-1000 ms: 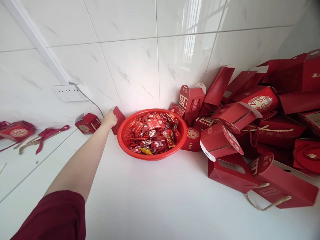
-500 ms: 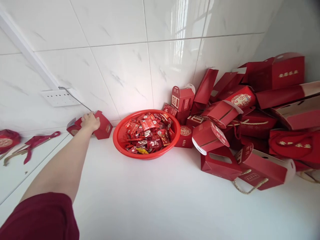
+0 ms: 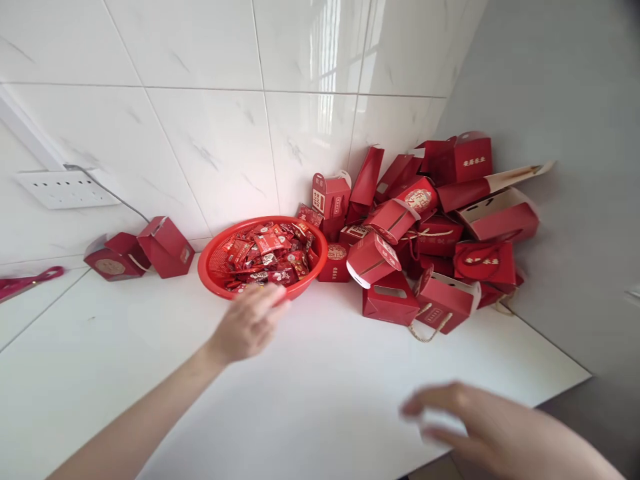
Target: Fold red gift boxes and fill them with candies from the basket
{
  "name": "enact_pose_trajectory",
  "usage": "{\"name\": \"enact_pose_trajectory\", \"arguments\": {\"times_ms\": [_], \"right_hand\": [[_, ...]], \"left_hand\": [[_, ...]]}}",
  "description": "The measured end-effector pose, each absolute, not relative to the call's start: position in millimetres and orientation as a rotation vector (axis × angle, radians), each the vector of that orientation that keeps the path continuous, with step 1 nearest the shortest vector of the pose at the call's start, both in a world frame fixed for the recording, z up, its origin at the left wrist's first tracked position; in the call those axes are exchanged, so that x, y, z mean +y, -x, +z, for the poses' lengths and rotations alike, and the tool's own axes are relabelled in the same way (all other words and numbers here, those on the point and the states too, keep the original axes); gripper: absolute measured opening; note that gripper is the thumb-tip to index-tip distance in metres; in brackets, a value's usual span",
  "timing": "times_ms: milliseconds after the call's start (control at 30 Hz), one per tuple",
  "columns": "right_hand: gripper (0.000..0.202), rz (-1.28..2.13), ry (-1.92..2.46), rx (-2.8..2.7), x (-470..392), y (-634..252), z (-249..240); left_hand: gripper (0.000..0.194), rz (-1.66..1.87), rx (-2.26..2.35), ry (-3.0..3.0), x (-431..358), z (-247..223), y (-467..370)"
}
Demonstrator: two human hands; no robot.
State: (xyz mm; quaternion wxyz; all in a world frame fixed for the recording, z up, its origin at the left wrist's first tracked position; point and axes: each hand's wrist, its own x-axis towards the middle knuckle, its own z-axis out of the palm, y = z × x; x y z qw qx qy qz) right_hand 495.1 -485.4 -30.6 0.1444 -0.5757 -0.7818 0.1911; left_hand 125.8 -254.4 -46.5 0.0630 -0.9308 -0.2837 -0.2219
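Hovering L hand by basket, R hand over counter

Fingers of L hand: loosely bent, a bit apart, slightly blurred, nothing seen in them; tips overlap near rim of red basket in view, can't tell if touching. Fingers of R hand: curved, thumb & fingers apart w/ gap btwn, v. blurred, nothing seen in them, lower right of frame, above white counter.

Basket sits ctr-left of frame, perforated, full of wrapped sweets, mostly red wrappers. Just beside its right side: box w/ gold medallion; above that, upright box w/ rounded flaps.

Further right, box pile: red gift boxes heaped at odd angles, some lying on their sides, a few open; rope handle loops out at pile's near edge. Grey panel fills far right.

Left of basket, near it: tall box, leaning a bit, next to low box w/ round gold print. Far left edge of frame: dark-pink ribbon, partly cut off. Tile wall runs behind, w/ socket plate mid-left; grey cable drops from socket plate toward tall box.
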Motion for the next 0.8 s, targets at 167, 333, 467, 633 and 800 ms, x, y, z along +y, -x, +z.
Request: {"name": "enact_pose_trajectory", "arguments": {"times_ms": [167, 333, 467, 633, 800], "right_hand": [[0.033, -0.368, 1.976, -1.657, -402, -530, -6], [0.037, -0.345, 2.365, -1.463, -376, -568, -56], [0.041, -0.257, 2.229, -1.541, -395, -589, -74], [0.017, -0.104, 2.019, -1.782, -443, -588, -37], [0.008, 0.061, 1.637, -1.945, -473, -551, 33]], "left_hand": [[0.056, -0.276, -1.142, 3.163, -293, -116, -178], [0.059, -0.204, -1.225, 3.148, -292, -119, -189], [0.057, -0.216, -1.222, 3.168, -293, -115, -185], [0.057, -0.281, -1.232, 3.196, -291, -118, -186], [0.041, -0.216, -1.291, 3.433, -280, -68, -190]]}}
